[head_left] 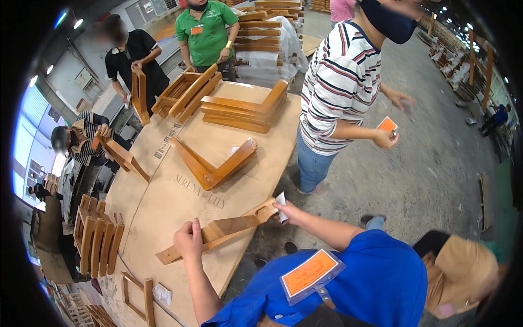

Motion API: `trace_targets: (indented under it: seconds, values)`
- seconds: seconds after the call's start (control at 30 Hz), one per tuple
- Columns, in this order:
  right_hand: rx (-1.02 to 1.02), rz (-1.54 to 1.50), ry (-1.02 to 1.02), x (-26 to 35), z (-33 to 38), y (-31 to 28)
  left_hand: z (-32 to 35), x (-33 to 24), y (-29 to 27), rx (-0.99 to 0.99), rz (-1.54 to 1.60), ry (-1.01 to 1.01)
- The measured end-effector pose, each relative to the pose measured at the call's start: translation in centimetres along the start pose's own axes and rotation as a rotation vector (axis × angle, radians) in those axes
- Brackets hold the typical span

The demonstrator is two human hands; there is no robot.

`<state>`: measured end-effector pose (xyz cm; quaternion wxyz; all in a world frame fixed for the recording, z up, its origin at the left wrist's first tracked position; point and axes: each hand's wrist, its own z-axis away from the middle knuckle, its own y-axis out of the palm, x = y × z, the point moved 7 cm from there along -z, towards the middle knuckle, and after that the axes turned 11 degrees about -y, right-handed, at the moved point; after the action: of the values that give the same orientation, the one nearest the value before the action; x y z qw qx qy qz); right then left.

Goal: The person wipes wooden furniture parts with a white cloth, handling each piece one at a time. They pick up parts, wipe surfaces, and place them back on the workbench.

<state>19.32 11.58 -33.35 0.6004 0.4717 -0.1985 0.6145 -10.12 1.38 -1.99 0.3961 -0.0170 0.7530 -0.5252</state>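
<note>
Brown board tops the large table (pixel 139 223) we stand at, and on its far part sits a stack of L-shaped wooden frames (pixel 239 119), with a single wooden corner (pixel 210 179) lying between that stack and us. Nearest is our wooden piece (pixel 231 226), slanting across the table's edge with its recessed end toward the right; whether its left end rests on the board, we cannot tell. Our left hand (pixel 189 240) grasps the piece along its lower left part, thumb up, while our right hand (pixel 291 213) pinches a small white sheet (pixel 281 203) at the recessed end. This looks to us like rubbing or wiping, so we do best to brace the piece firmly with the left hand, ideally with its far end supported by the board so that it cannot twist. We should fold the sheet flat under the fingers, press evenly, follow the grain, and go lightly round the recess, where too much pressure could round off the rim.
</note>
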Motion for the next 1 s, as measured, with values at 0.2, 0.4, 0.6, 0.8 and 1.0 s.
trace_targets:
  seconds: [0.2,0.4,0.6,0.8,1.0]
  values:
    - [0.077,0.052,-0.368,17.6,2.2,2.6,-0.5,1.7,-5.0,-0.025,0.552,-0.011]
    - [0.331,0.092,-0.621,27.7,7.4,5.1,-1.1,7.1,-5.4,-0.171,0.938,-0.068]
    - [0.364,-0.036,-0.6,26.4,7.3,8.7,-2.0,12.6,-2.6,-0.063,1.073,-0.068]
    - [0.347,-0.009,-0.789,25.6,8.2,13.4,-1.1,11.5,-7.1,-0.427,0.764,-0.099]
    - [0.327,0.235,-1.11,24.8,11.5,21.0,3.0,-2.3,-9.0,-0.365,0.126,0.455]
